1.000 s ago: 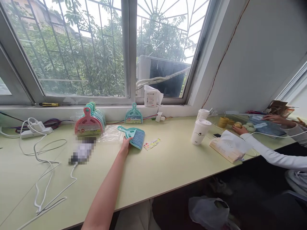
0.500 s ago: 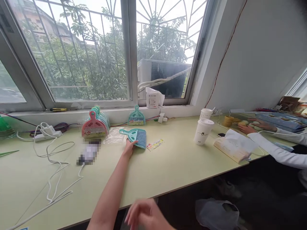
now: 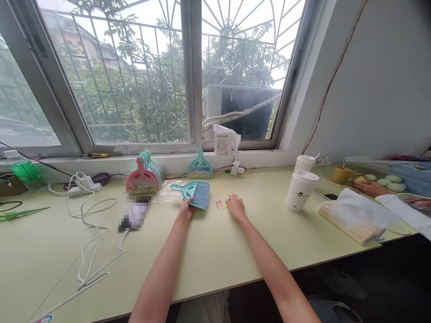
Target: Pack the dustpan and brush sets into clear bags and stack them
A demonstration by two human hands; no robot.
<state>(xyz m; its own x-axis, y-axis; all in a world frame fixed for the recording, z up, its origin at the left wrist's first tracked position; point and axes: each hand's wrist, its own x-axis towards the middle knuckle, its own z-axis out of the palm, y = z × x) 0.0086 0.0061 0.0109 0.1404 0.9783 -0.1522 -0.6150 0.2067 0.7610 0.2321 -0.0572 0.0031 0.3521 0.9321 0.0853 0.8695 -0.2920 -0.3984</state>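
A mint-green dustpan and brush set (image 3: 198,194) is tilted just above the table, its bristles toward the right. My left hand (image 3: 185,211) grips its lower edge, thumb on top and the other fingers hidden beneath. To the right, a colourful printed card (image 3: 221,205) lies on the table. My right hand (image 3: 236,207) rests over the card's right end, palm down, fingers extended and slightly apart. Behind, against the wall, stands a row of similar sets with a pink one (image 3: 142,177) in front. Another mint-green set (image 3: 200,166) leans beside them.
Clear plastic wrap (image 3: 164,194) lies behind the dustpan. White cables and a power strip (image 3: 85,189) spread over the left, near a blurred device (image 3: 134,214). Right stand paper cups (image 3: 302,190) and a tissue pack (image 3: 353,215). A co-worker's hand (image 3: 367,186) is at far right.
My right hand has moved from the table's front edge forward to the card and covers part of it. My left hand still holds the dustpan set. The view has shifted slightly left.
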